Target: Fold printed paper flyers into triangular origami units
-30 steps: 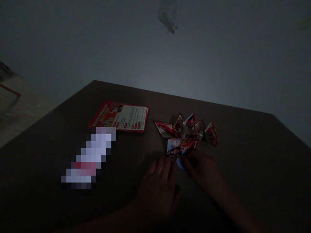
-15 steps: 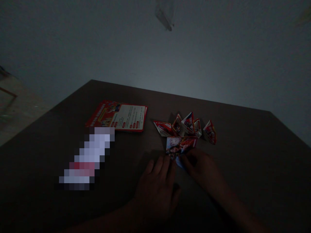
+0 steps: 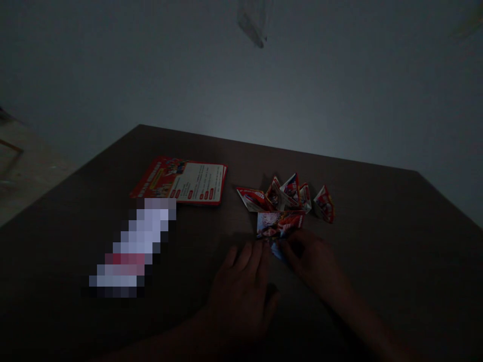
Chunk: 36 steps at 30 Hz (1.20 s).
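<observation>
A printed picture sheet (image 3: 277, 224), folded across, lies on the dark table with a pale blue flap (image 3: 276, 250) at its near edge. My left hand (image 3: 243, 286) is flat, its fingers stretched out and the fingertips touching that near edge. From the right, my right hand (image 3: 311, 261) has its thumb and fingers closed on the flap; its fingertips are partly hidden. Just beyond the sheet, several folded paper triangles (image 3: 290, 192) in red and white stand crowded together. A single folded triangle (image 3: 324, 204) sits apart to their right.
At the left of the table (image 3: 362, 201) is a stack of red and white printed cards (image 3: 202, 183). Nearer to me lies a long blurred-out object (image 3: 141, 239), its kind masked. A pale wall (image 3: 339, 90) rises behind the table's far edge. The light is dim.
The view has shifted slightly. Both hands keep nearly the same place at the sheet's near edge; the folded triangles and the cards have not moved on the table.
</observation>
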Tool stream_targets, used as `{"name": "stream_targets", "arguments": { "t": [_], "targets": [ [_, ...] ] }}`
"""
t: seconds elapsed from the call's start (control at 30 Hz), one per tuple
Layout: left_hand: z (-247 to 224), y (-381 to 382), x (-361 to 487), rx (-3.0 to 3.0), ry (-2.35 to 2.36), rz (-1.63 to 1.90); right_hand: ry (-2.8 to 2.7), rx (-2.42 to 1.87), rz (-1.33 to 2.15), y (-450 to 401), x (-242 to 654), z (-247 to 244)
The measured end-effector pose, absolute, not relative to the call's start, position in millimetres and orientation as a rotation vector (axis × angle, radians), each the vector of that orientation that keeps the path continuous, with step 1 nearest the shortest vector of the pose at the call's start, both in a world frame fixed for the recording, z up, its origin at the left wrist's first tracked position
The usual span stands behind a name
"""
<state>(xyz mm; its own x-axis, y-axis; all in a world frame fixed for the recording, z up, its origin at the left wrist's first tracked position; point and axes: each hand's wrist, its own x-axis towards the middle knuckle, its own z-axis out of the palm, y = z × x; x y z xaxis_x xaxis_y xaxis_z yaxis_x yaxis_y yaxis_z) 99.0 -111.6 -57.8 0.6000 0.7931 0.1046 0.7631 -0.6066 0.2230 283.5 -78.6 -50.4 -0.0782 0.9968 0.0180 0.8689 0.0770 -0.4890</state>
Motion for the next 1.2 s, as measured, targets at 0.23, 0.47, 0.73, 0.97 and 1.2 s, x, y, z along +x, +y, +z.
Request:
{"name": "stream_targets", "arguments": {
  "t": [0.23,0.47,0.73,0.97,1.2],
  "targets": [
    [-57.7,-111.8,98.0,2.690,1.310,0.328,-2.016,-1.853,0.506,-79.0,283.3,-49.4],
    [-54.4,-106.5,98.9,2.617,1.287,0.332,-2.000,-1.846,0.510,-79.4,281.9,-48.3],
    [-39.2,-98.1,101.2,2.560,1.261,0.265,-2.022,-1.840,0.496,-79.7,283.2,-48.3],
    [-42.0,-100.5,98.4,2.612,1.248,0.233,-2.021,-1.835,0.488,-79.6,283.3,-47.2],
    [-41.6,-103.1,95.9,2.627,1.181,0.209,-2.015,-1.804,0.475,-81.4,284.1,-49.3]
  ]
}}
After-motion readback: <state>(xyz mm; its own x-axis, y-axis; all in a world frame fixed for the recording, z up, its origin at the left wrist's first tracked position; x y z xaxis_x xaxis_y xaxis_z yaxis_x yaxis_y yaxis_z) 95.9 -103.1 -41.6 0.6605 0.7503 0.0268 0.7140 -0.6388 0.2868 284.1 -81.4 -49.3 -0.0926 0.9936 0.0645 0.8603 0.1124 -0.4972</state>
